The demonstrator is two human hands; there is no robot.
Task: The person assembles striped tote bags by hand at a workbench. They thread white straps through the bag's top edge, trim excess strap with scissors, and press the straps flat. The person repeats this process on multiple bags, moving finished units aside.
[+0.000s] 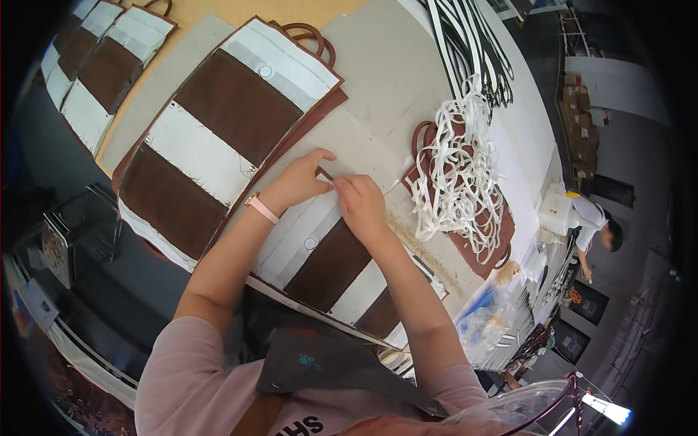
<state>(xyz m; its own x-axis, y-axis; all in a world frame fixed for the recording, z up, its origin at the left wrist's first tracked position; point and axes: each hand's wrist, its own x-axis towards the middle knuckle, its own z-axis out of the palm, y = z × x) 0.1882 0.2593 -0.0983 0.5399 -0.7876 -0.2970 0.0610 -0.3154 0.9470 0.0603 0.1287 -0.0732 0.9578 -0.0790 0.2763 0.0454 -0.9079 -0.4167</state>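
In front of me lies a bag panel [331,265] with brown and white bands, lining side up, and a round snap on its pale band. My two hands meet at its far end, over a short brown strip [324,173]. My left hand [294,185], with a pink band on the wrist, curls around the strip; its index finger and thumb stand apart, and its other fingers are hidden. My right hand [361,207] has its fingertips pinched together at the strip's near end. Where the strip joins the panel is covered by my hands.
Left of my hands lies a larger brown-and-white bag [240,102] with loop handles. More bag pieces [109,69] lie at the far left. On the right, tangled white tape [465,174] covers brown pieces, below black and white straps [472,43]. Another person [600,229] stands beyond the table.
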